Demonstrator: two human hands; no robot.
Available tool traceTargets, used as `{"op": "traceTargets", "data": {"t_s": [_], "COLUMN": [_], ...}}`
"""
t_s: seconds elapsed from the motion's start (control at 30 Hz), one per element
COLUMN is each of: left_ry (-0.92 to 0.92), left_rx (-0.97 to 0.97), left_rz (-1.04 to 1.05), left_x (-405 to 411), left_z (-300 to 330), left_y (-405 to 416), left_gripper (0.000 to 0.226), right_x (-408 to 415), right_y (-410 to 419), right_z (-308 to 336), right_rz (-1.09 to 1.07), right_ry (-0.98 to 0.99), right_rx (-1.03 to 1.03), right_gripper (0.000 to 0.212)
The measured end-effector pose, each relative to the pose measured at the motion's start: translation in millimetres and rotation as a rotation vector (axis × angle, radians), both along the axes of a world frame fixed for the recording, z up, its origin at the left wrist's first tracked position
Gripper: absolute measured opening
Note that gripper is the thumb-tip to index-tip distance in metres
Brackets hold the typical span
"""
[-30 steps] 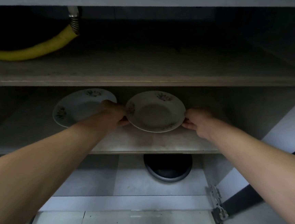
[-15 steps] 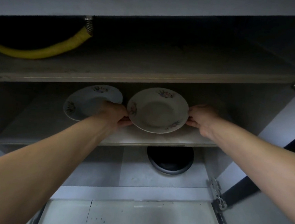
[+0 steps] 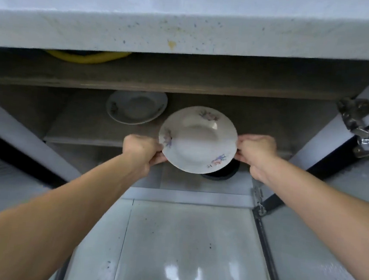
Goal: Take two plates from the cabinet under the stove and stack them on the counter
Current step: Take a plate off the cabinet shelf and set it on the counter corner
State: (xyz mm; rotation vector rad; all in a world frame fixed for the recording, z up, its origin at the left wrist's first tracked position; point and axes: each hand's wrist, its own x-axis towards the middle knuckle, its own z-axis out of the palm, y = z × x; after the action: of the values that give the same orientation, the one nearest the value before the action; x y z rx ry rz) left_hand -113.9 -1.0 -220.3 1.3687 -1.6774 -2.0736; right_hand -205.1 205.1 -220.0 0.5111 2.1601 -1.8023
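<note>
A white plate with small flower prints (image 3: 198, 140) is held in the air just in front of the cabinet's lower shelf (image 3: 103, 142). My left hand (image 3: 141, 150) grips its left rim and my right hand (image 3: 256, 149) grips its right rim. A second white flowered plate (image 3: 136, 110) lies flat on that shelf, back and to the left, partly hidden under the upper shelf (image 3: 161, 88). The speckled pale counter edge (image 3: 189, 26) runs across the top of the view.
A yellow hose (image 3: 86, 56) lies on the upper shelf. A dark round pan (image 3: 220, 174) sits on the cabinet floor below the held plate. Open cabinet doors stand at left (image 3: 23, 139) and right (image 3: 326, 141), the right one with metal hinges (image 3: 359, 124). Shiny floor tiles (image 3: 180, 251) lie below.
Both hands have lifted the right-hand plate off the shelf and drawn it out toward me. The view has pulled back, so the counter edge shows. The other plate stayed put.
</note>
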Motion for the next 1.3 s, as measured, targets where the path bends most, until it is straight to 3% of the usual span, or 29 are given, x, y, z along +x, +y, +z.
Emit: {"op": "traceTargets", "data": {"t_s": [0.4, 0.87, 1.3], "left_ry": [-0.148, -0.094, 0.011], "left_rx": [0.022, -0.023, -0.036], "left_rz": [0.172, 0.191, 0.131], "left_x": [128.4, 257.3, 274.7], "left_z": [88.6, 240.0, 414.1], "left_y": [41.0, 73.9, 127.2], "left_gripper": [0.012, 0.014, 0.01], "right_x": [96.6, 218.3, 240.6], "right_y": [23.8, 58.5, 125.1], "right_z": [82.1, 231.5, 408.7], "right_rz": [0.127, 0.202, 0.179], "right_ry": [-0.043, -0.025, 0.065], "right_rx": [0.091, -0.015, -0.08], "right_gripper": [0.032, 0.036, 0.025]}}
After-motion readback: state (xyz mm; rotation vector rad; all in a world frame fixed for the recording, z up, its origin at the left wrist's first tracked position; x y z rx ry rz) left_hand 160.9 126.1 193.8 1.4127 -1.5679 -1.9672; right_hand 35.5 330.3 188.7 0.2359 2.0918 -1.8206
